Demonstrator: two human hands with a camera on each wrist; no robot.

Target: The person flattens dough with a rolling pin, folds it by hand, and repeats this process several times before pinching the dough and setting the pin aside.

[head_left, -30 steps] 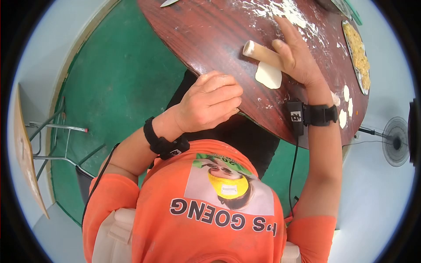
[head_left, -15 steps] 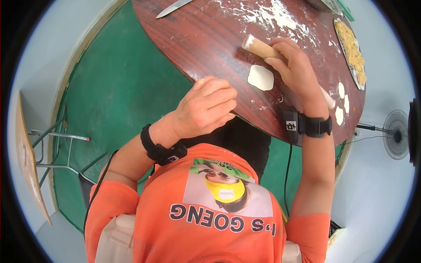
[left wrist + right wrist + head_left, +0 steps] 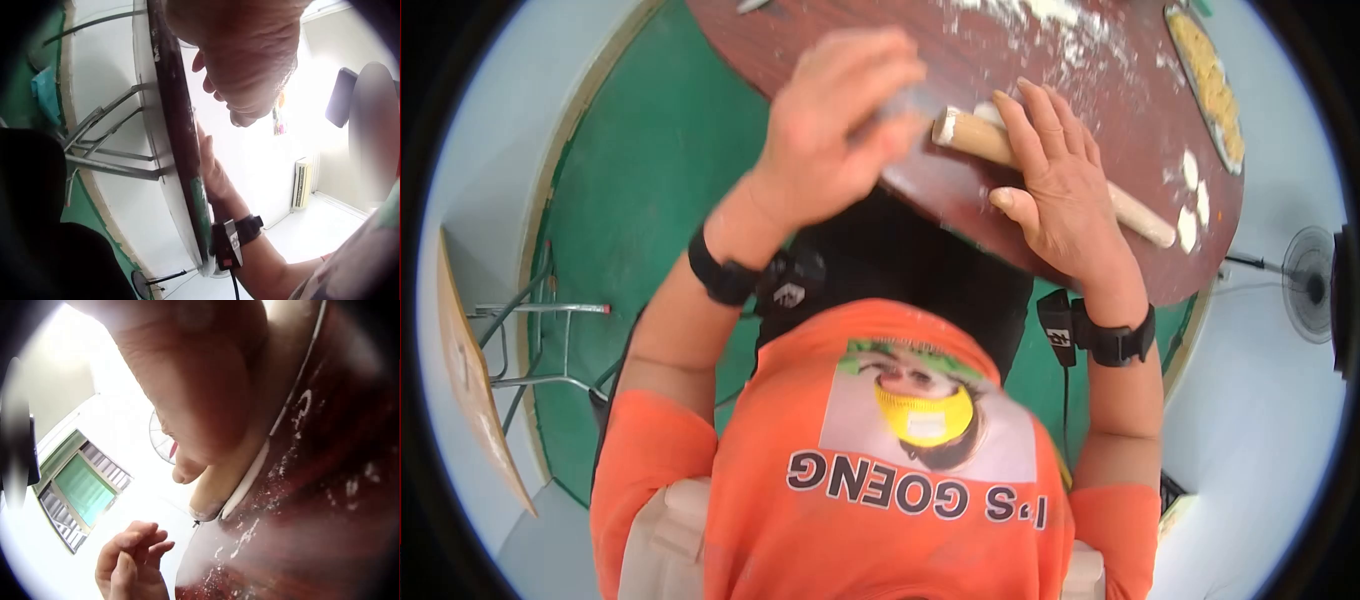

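Observation:
My right hand (image 3: 1062, 190) rests over a wooden rolling pin (image 3: 975, 137) on the dark red table, fingers stretched out straight across it and thumb held apart. Under the pin lies a flat piece of white dough (image 3: 249, 478), its edge showing along the wood in the right wrist view; in the head view only a bit of it pokes out past the far side. My left hand (image 3: 830, 125), blurred, hangs in the air by the table edge near the pin's left end. Its fingers are loosely bent, with nothing in them.
White flour (image 3: 1090, 40) is scattered across the round table (image 3: 960, 205). Several small dough pieces (image 3: 1187, 230) lie near the pin's right end. A long dish of yellow filling (image 3: 1205, 90) stands at the far right. A knife tip (image 3: 750, 5) shows at the top edge.
My left hand has lifted and moved forward from the table edge, its fingers loosening. The pin has come nearer to me, over the dough, and my right hand's bent fingers have straightened across it.

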